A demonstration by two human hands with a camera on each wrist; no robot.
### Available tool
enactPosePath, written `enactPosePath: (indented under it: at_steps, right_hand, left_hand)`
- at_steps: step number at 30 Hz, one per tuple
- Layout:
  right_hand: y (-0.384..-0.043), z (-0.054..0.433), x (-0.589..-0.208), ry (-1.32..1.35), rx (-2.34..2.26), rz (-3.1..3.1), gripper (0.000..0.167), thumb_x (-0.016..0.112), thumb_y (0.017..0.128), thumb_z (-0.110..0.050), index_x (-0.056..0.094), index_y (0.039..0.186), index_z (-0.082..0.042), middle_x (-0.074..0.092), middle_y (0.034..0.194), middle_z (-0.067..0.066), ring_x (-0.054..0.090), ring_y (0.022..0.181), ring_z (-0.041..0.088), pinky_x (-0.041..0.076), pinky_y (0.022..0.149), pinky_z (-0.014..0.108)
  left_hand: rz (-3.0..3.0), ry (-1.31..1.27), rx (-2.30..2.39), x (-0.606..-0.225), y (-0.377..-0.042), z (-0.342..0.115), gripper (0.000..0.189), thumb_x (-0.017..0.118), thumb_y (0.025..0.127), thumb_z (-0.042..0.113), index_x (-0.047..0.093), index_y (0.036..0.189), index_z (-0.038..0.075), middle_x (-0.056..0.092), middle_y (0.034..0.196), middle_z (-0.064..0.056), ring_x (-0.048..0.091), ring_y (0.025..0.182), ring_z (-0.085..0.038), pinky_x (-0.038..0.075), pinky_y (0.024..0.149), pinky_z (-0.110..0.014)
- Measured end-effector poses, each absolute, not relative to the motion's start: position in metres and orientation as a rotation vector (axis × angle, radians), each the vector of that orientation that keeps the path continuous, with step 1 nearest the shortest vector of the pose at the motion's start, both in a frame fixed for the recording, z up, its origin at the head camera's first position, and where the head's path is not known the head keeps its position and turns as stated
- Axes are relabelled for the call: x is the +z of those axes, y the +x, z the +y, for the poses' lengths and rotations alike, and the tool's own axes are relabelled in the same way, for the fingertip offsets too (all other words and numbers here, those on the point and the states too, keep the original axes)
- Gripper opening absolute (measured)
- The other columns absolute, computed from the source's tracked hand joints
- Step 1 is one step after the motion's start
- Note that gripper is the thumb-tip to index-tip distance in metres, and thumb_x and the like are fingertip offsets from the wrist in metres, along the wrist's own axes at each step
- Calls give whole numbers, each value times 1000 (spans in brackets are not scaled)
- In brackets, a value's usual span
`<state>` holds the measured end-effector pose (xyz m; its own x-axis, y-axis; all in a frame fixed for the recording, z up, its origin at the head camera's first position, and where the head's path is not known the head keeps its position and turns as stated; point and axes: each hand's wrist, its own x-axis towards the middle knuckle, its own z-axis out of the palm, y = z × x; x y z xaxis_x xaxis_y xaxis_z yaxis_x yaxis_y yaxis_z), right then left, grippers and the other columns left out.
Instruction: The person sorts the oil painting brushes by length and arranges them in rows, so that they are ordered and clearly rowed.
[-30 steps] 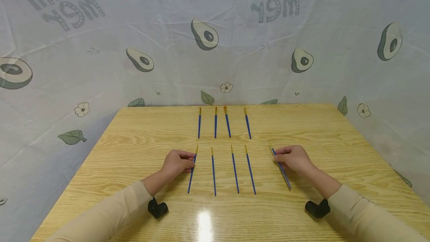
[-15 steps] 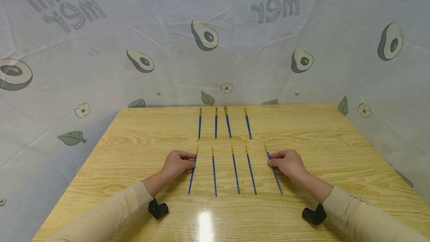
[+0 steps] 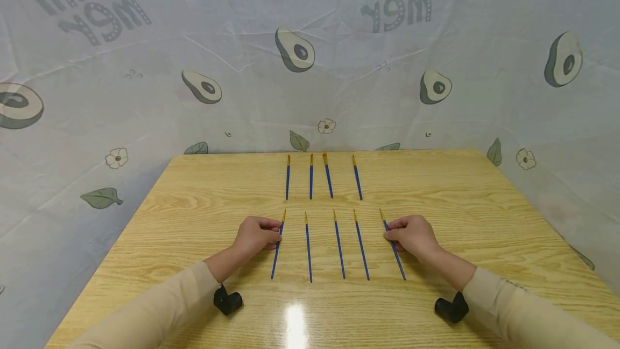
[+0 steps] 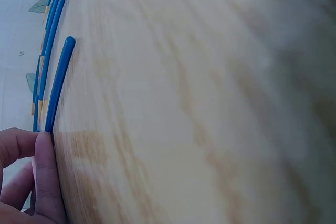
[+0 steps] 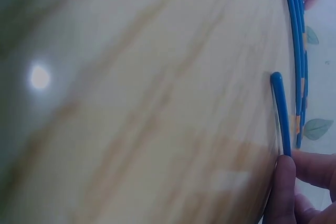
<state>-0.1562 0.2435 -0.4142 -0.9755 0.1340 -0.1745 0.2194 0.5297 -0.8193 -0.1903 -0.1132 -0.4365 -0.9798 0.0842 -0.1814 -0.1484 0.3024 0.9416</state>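
My left hand pinches a thin blue paintbrush between thumb and fingers, at the left end of the near row. At the right end, my right hand pinches another blue paintbrush, its tip pointing away and slightly left. Between the hands lie three more brushes: a left one, a middle one and a right one. Each wrist view shows the handle end, a blue handle by the left thumb and a blue handle by the right, low over the wood.
Behind the near row, several shorter blue brushes with wider bristles lie in a far row on the wooden table. A patterned cloth hangs behind the table's back edge. Black devices sit by both wrists.
My right hand has moved left with its paintbrush, closer to the near row, and the brush's handle end has come nearer to me. My left hand has stayed in place on its paintbrush.
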Motion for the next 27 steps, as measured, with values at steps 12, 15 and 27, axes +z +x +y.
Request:
enactPosePath:
  at_steps: [12, 15, 27]
  right_hand:
    - [-155, 244, -416, 260, -1456, 2677, 24, 73, 84, -5, 68, 104, 9, 69, 86, 10, 64, 67, 16, 59, 59, 31]
    - [-156, 244, -417, 249, -1455, 2683, 24, 73, 84, -4, 68, 103, 9, 70, 84, 10, 65, 67, 16, 59, 59, 31]
    - [-156, 243, -416, 248, -1453, 2685, 25, 75, 83, -5, 67, 102, 9, 70, 85, 10, 64, 66, 15, 59, 58, 30]
  left_hand:
    - [2377, -62, 1741, -435, -190, -113, 27, 71, 81, -9, 71, 109, -6, 69, 96, -11, 68, 72, -19, 60, 62, -32]
    - [2382, -61, 1736, -436, -189, -113, 27, 71, 82, -8, 72, 108, -5, 69, 96, -11, 68, 70, -19, 60, 62, -32]
    - [2368, -56, 1733, -435, -190, -113, 27, 72, 82, -8, 71, 108, -5, 69, 96, -12, 68, 70, -20, 60, 62, -33]
